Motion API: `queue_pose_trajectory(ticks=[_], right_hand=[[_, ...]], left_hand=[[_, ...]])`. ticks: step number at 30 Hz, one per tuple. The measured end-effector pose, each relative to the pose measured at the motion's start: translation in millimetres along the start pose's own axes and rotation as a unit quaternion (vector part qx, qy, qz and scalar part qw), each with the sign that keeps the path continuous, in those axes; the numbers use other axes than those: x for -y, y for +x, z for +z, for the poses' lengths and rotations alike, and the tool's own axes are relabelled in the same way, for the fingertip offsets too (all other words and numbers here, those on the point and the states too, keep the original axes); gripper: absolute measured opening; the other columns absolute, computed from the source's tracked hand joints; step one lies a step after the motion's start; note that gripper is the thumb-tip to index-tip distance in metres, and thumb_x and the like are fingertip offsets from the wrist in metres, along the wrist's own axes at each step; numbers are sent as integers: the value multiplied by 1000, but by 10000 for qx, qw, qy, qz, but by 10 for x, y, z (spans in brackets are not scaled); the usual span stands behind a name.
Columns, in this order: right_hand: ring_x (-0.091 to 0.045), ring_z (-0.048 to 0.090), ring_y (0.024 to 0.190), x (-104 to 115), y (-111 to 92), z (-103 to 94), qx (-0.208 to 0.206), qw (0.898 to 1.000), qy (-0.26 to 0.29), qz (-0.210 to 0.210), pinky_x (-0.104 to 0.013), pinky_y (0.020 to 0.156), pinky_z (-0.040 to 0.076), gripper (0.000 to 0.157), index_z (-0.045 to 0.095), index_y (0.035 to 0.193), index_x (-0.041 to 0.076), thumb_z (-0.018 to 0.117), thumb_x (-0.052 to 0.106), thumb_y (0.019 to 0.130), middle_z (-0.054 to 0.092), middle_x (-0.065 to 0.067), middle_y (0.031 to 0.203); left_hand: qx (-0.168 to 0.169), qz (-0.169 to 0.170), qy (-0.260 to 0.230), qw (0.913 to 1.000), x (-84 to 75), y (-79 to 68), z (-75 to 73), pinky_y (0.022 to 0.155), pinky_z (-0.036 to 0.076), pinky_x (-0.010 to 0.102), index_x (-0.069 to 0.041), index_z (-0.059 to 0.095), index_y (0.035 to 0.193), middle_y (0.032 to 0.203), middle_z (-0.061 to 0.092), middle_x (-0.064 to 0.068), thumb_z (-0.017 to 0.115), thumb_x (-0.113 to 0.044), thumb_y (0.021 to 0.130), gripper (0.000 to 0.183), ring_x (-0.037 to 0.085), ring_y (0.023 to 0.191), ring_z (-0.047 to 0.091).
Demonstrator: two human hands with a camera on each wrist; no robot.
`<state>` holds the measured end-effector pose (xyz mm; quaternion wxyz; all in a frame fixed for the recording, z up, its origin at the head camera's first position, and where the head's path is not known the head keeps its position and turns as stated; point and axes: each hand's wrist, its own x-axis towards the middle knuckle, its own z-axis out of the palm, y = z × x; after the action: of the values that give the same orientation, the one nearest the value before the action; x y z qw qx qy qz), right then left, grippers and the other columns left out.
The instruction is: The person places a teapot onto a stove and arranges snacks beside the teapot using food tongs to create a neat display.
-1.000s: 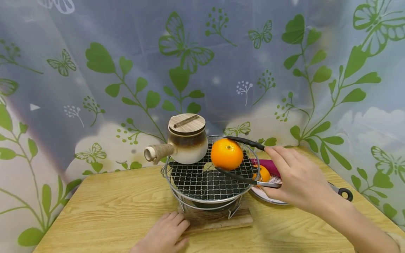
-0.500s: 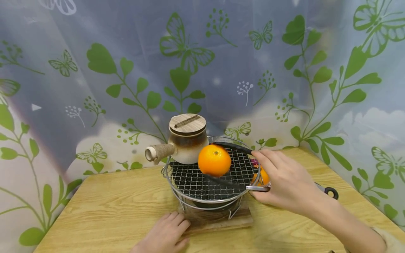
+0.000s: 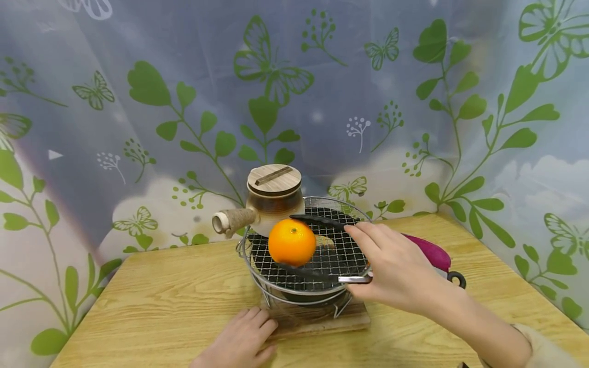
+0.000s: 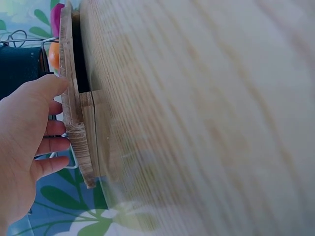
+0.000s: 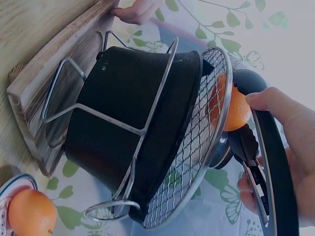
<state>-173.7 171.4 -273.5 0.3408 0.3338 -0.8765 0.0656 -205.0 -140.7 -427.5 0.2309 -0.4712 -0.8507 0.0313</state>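
Note:
My right hand (image 3: 395, 271) holds black-and-silver tongs (image 3: 322, 222) from the right. Between their spread arms is an orange (image 3: 292, 243), low over the round wire mesh (image 3: 340, 251) and in front of the lidded pot (image 3: 276, 200). In the right wrist view the tongs (image 5: 276, 172) reach the orange (image 5: 237, 110) at the mesh; whether it bears on the wires is hard to tell. My left hand (image 3: 241, 337) rests on the table, fingertips touching the wooden board (image 3: 326, 323). The left wrist view shows relaxed fingers at that board's edge (image 4: 74, 113).
The mesh tops a black bowl-shaped stove (image 5: 133, 83) in a wire stand. The pot's twine-wrapped handle (image 3: 233, 221) juts left. Right of the stove lie a magenta object (image 3: 430, 251) and a black ring handle (image 3: 457, 279). Another orange (image 5: 32, 214) sits on a patterned plate (image 5: 19, 183).
My right hand has moved left with the tongs, and the orange has shifted left and towards me across the mesh, in front of the pot. My left hand has stayed in place.

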Motion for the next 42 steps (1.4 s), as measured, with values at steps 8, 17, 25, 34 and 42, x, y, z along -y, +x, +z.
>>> queue_pose_trajectory(ticks=[8,17,25,34,42], right_hand=[[-32,55,102,43,68,79,-80,9995,-167,-246,-43,85,47,83,53,121,-3,78,44,57,56,-17,114],[-30,55,100,91,107,139,-51,9996,-159,-245,-40,84,48,82,54,121,-2,77,45,58,57,-16,114],[-29,54,103,113,128,163,239,9996,-35,-113,-41,87,46,82,52,124,-1,76,45,60,56,-15,116],[-30,55,104,137,150,177,406,9991,-29,-64,-42,87,46,82,53,124,-1,75,46,61,56,-15,118],[-27,55,100,155,183,188,517,9987,-30,-21,-40,77,50,81,53,124,1,73,47,61,55,-14,117]], left_hand=[[-58,34,183,9998,-2,7,-3,74,47,33,-15,60,91,88,54,0,68,-38,77,29,18,84,53],[-177,51,226,9996,0,3,11,71,46,31,-15,60,90,86,54,-1,68,-38,75,29,16,81,52],[-168,65,151,9997,6,-1,16,71,45,31,-15,60,91,88,54,0,68,-38,76,28,16,82,51],[58,9,62,10000,10,-3,-2,71,45,30,-15,62,93,90,56,0,66,-38,80,27,16,82,52],[-26,-23,98,9999,1,0,-7,70,45,30,-15,61,91,89,56,0,67,-37,78,27,16,81,52]])
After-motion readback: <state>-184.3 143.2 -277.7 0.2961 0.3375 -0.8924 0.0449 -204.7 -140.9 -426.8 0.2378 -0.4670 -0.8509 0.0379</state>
